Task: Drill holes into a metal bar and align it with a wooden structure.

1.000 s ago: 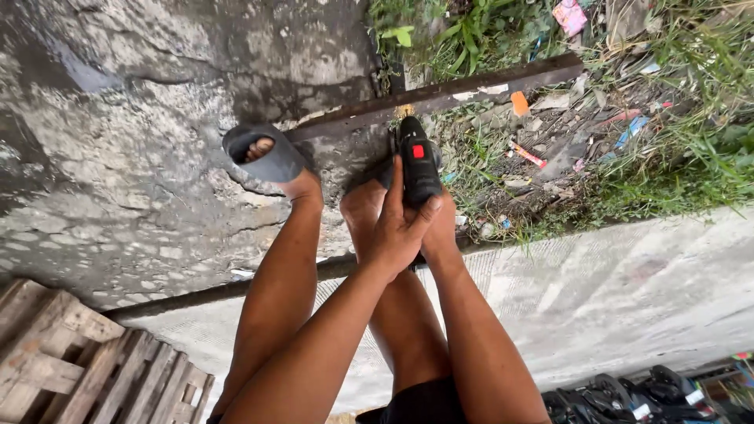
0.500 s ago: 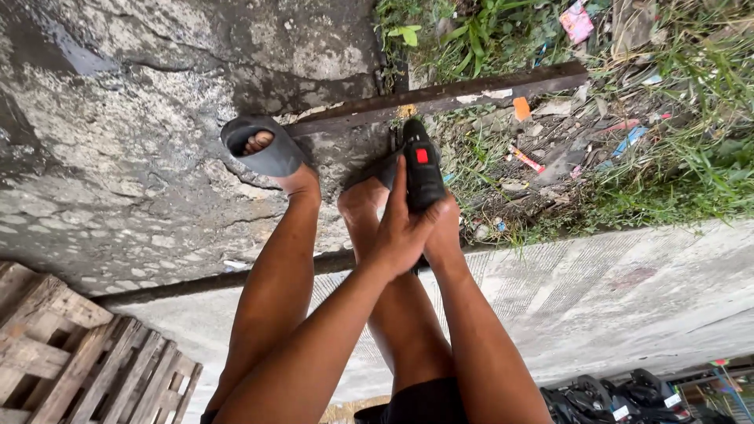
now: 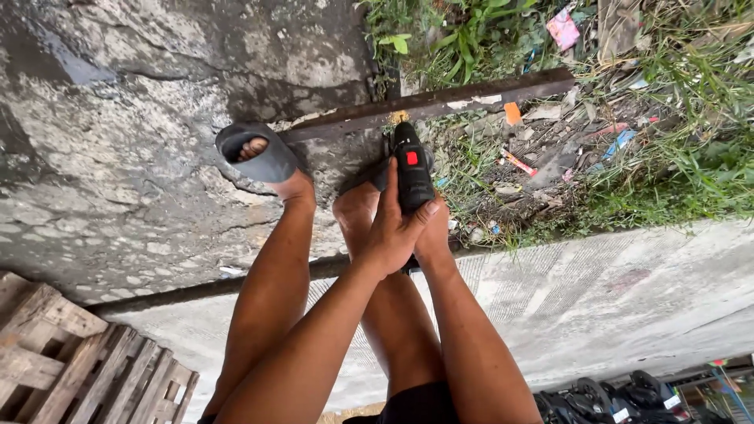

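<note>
A black power drill [image 3: 411,169] with a red switch points down at a rusty metal bar [image 3: 440,102] lying across the ground. My left hand [image 3: 390,228] wraps the drill's body from the left. My right hand [image 3: 434,235] grips it from the right, mostly hidden behind the drill and the left hand. My left foot in a grey slipper [image 3: 259,153] rests on the near end of the bar. My right foot [image 3: 357,204] stands just below the drill.
Cracked grey concrete [image 3: 118,157] fills the left. Grass and litter [image 3: 597,133] lie on the right. A pale concrete ledge [image 3: 613,298] runs across, a wooden pallet [image 3: 71,369] sits bottom left, and dark parked vehicles [image 3: 628,396] sit bottom right.
The view has shifted slightly, so the drill and feet sit a little lower in frame. Both hands keep hold of the drill against the bar.
</note>
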